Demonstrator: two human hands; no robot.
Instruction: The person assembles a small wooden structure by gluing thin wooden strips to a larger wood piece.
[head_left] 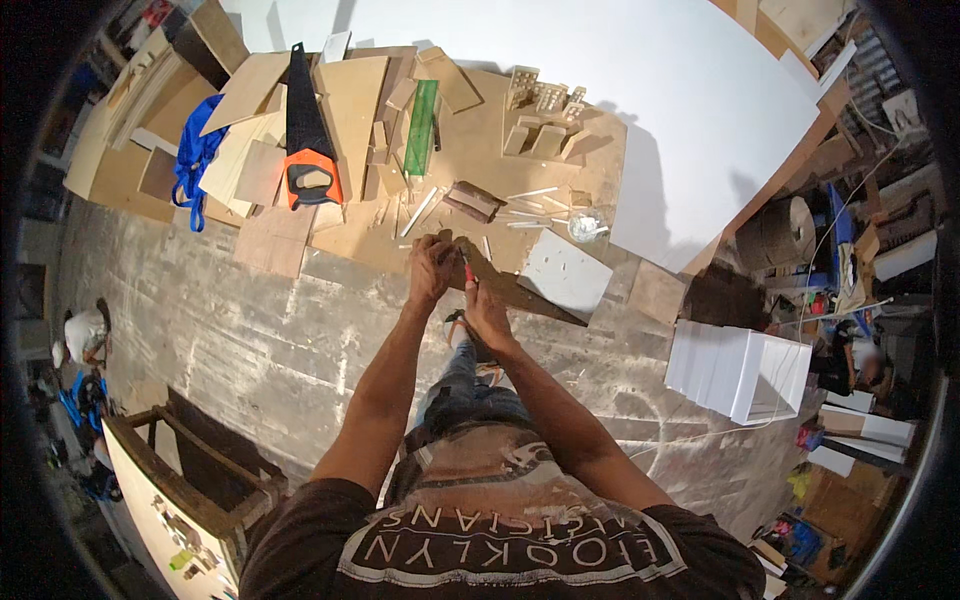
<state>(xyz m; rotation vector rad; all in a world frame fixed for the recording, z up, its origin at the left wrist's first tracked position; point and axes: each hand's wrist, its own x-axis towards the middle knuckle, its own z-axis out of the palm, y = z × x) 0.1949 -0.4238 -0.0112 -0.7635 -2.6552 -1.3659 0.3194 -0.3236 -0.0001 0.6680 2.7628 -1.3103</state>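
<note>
Both of my hands meet at the near edge of a cluttered workboard (pixel 490 115). My left hand (pixel 432 268) is closed, its fingers bent together at the tip of a dark brown strip (pixel 510 288); what they pinch is hidden. Just right of it, my right hand (pixel 487 315) is wrapped round a slim red-handled tool (pixel 470 271), pointing away from me. Its working end is too small to make out. Beyond the hands lies a brown grooved block (pixel 473 201) among thin white sticks (pixel 419 212). A white sheet (pixel 566 274) with small scraps lies to the right.
Farther off are an orange-handled handsaw (pixel 310 175), a green strip (pixel 421 127), a small wooden building model (pixel 548 125) and a clear container (pixel 586 226). Blue fabric (pixel 197 160) hangs at left. On the floor at right stands a white box (pixel 735 372); a wooden-framed table (pixel 150 510) is lower left.
</note>
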